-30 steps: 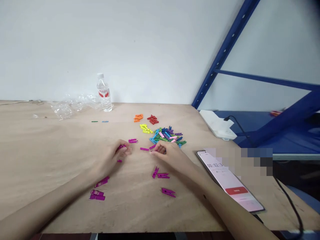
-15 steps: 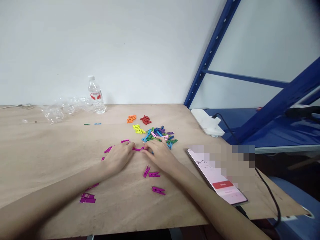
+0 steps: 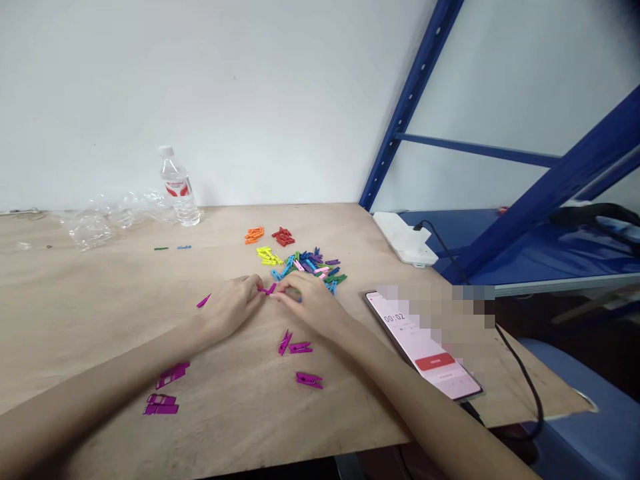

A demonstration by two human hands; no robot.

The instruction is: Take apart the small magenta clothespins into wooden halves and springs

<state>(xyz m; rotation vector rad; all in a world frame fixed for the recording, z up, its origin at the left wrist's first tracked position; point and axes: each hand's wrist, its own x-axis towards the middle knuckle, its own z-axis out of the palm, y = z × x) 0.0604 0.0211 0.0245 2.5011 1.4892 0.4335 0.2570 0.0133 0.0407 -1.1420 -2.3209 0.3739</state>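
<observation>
Plywood surface (image 3: 100, 320) against a white wall, blue racking to the right. We note both hands meeting mid-surface over one magenta peg (image 3: 269, 290), just short of the mixed pile (image 3: 313, 267). Left grip (image 3: 233, 310) pinches the peg's left end, fingertips closed on it. Right grip (image 3: 310, 303) curls at the other end, touching; whether it holds, we cannot tell. Magenta strays (image 3: 300, 347) lie nearer us, apart. Our judgement: pinch the peg by its flat tail, lift it clear before shifting it, and keep wrists off strays and pile so nothing scatters.
</observation>
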